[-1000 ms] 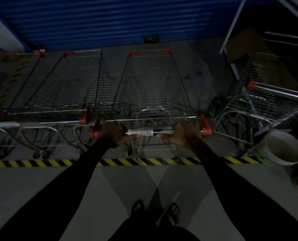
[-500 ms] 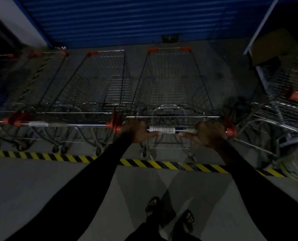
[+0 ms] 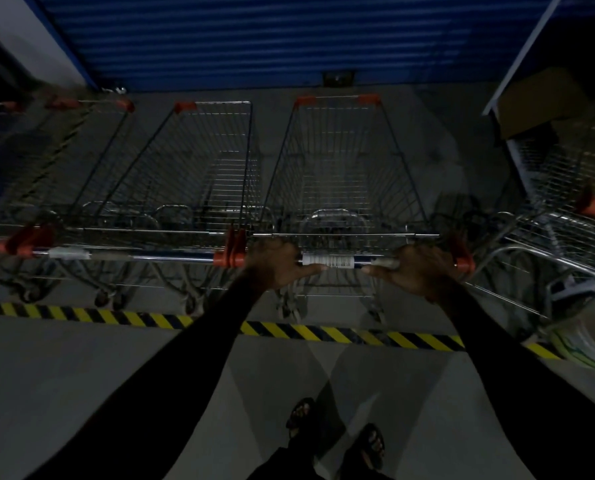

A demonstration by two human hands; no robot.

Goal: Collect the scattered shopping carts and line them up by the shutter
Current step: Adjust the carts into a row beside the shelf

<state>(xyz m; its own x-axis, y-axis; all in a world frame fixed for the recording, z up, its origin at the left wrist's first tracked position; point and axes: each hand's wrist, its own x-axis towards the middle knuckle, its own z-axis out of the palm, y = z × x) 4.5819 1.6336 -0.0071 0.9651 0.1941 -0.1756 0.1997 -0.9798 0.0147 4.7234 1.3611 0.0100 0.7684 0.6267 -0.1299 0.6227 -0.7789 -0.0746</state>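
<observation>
The cart (image 3: 337,174) handle (image 3: 329,261) is gripped by the left hand (image 3: 277,263) and right hand (image 3: 422,270), parked beside two others near the shutter (image 3: 272,36).

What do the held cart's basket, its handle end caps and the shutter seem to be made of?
Cart basket: thin metal wire, probably plated steel, a bright open grid. Handle end caps: likely moulded plastic, matte orange-red. Shutter: seemingly painted metal, blue with horizontal ribs. Dim light leaves finishes uncertain.

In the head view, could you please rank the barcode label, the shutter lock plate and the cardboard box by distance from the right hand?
From the right hand:
1. Barcode label, just left on the same handle.
2. Cardboard box, up right by the wall.
3. Shutter lock plate, far ahead on the shutter's bottom edge.
</observation>
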